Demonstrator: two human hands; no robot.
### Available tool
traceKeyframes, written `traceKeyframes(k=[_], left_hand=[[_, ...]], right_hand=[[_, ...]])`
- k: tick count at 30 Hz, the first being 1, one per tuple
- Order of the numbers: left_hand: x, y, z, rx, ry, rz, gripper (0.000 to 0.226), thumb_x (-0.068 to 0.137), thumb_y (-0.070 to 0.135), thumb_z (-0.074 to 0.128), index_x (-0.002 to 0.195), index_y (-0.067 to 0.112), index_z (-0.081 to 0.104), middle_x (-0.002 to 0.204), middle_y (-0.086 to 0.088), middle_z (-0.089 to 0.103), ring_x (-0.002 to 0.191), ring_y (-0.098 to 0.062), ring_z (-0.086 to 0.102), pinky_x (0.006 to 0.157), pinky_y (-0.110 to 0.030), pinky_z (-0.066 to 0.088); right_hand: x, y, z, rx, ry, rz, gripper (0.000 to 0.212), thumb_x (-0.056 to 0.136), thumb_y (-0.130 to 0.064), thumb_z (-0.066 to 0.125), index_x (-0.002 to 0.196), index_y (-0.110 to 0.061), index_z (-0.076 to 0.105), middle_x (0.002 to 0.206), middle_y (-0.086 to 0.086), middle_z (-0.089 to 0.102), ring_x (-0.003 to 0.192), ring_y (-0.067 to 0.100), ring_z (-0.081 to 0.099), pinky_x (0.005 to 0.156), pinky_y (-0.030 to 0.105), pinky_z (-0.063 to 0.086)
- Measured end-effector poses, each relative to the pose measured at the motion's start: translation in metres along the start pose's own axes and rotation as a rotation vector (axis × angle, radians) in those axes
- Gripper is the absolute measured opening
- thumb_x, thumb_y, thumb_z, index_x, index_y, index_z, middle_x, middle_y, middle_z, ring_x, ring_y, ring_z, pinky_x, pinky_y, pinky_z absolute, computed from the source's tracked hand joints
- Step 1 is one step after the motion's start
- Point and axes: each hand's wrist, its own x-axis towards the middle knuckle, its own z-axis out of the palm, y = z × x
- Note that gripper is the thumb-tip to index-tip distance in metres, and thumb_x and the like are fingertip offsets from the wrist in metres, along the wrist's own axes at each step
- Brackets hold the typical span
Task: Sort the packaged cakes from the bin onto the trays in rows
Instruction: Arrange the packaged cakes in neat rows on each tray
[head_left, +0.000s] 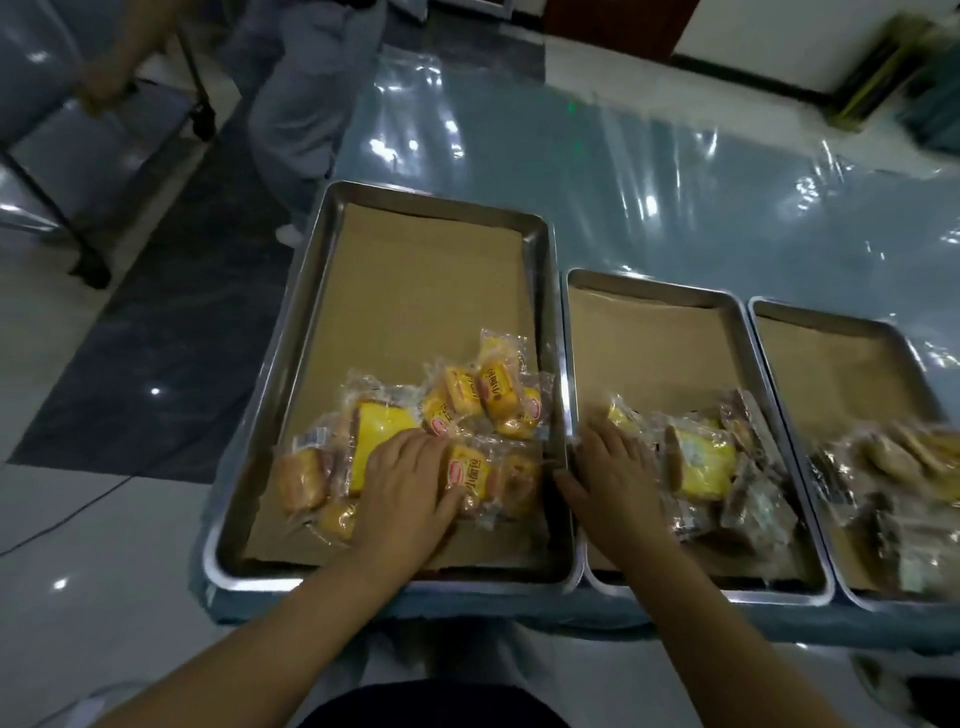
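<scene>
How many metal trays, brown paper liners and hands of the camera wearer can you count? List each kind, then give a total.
Trays: 3
Paper liners: 3
Hands: 2 (left hand, right hand)
Total: 8

Three trays (436, 193), three paper liners (415, 291)

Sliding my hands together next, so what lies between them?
In the head view, wrapped cakes and the side-by-side rims of the left tray and middle tray lie between the left hand and the right hand.
</scene>
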Motion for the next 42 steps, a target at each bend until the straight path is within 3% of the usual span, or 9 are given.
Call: traceKeyframes(k=[3,7,12,19,26,29,35,39,42], left_hand=[[0.007,-0.008,0.0,0.091,-0.058,-0.01,0.051,0.078,0.051,0.061,0.119,0.022,0.056,0.12,0.0,0.06,0.119,-0.021,0.042,0.096,-0.034,0.026],[0.015,-0.004,-0.001,0.126,-0.136,0.0,0.065,0.073,0.056,0.063,0.126,0.022,0.051,0.12,0.0,0.06,0.115,-0.02,0.043,0.092,-0.032,0.022],[0.027,0.002,-0.008,-0.228,-0.224,-0.096,0.068,0.078,0.035,0.069,0.135,0.025,0.033,0.121,0.001,0.055,0.107,-0.017,0.051,0.081,-0.022,0.036],[0.059,0.002,-0.023,-0.547,-0.218,-0.11,0.057,0.076,0.02,0.073,0.12,0.042,0.043,0.099,0.023,0.051,0.092,0.005,0.05,0.073,-0.006,0.04],[0.138,-0.019,-0.05,-0.904,-0.012,-0.371,0.043,0.073,0.014,0.078,0.098,0.039,0.054,0.097,0.013,0.064,0.085,0.007,0.059,0.069,-0.008,0.046],[0.175,-0.043,-0.052,-0.846,0.121,-0.519,0.037,0.078,0.012,0.073,0.097,0.037,0.053,0.097,0.013,0.061,0.086,0.002,0.059,0.061,-0.009,0.045],[0.227,-0.088,-0.025,-0.74,0.215,-0.721,0.034,0.081,0.013,0.07,0.11,0.023,0.053,0.099,0.011,0.058,0.093,-0.007,0.057,0.071,-0.019,0.045],[0.245,-0.102,-0.015,-0.616,0.208,-0.678,0.031,0.085,0.022,0.066,0.113,0.023,0.051,0.104,0.009,0.058,0.096,-0.008,0.057,0.075,-0.019,0.044],[0.241,-0.106,-0.013,-0.229,0.204,-0.506,0.037,0.087,0.025,0.061,0.122,0.021,0.049,0.12,0.001,0.053,0.105,-0.012,0.053,0.087,-0.024,0.043]], right_hand=[[0.005,-0.024,0.003,0.14,0.093,0.005,0.034,0.088,-0.028,0.059,0.121,-0.018,0.058,0.122,0.002,0.059,0.115,0.02,0.045,0.093,0.028,0.032],[0.019,-0.047,0.014,0.275,0.074,0.041,0.03,0.088,-0.024,0.06,0.118,-0.02,0.059,0.111,-0.001,0.062,0.107,0.017,0.052,0.091,0.033,0.042],[0.051,-0.059,0.012,0.547,0.154,0.271,0.022,0.087,-0.029,0.061,0.106,-0.028,0.052,0.097,-0.008,0.058,0.088,0.01,0.057,0.074,0.035,0.052],[0.093,-0.045,0.014,0.443,-0.023,0.311,0.016,0.09,-0.039,0.054,0.102,-0.03,0.056,0.093,-0.007,0.064,0.078,0.011,0.061,0.063,0.029,0.049],[0.125,-0.038,0.005,0.399,0.038,0.303,0.014,0.087,-0.039,0.058,0.091,-0.028,0.065,0.07,-0.014,0.058,0.064,0.006,0.055,0.051,0.021,0.035],[0.149,-0.043,-0.001,0.486,0.086,0.346,0.012,0.087,-0.044,0.054,0.087,-0.034,0.061,0.068,-0.017,0.057,0.063,-0.001,0.052,0.051,0.022,0.035],[0.211,-0.071,0.011,0.642,0.029,0.341,0.015,0.088,-0.037,0.055,0.089,-0.024,0.062,0.073,-0.009,0.063,0.067,0.009,0.059,0.061,0.029,0.047],[0.245,-0.082,0.031,0.569,-0.069,0.299,0.016,0.094,-0.033,0.049,0.103,-0.021,0.055,0.09,-0.005,0.062,0.073,0.007,0.056,0.055,0.024,0.039],[0.257,-0.082,0.042,0.34,0.086,0.205,0.027,0.092,-0.029,0.054,0.115,-0.015,0.051,0.106,0.004,0.059,0.099,0.02,0.056,0.079,0.032,0.048]])
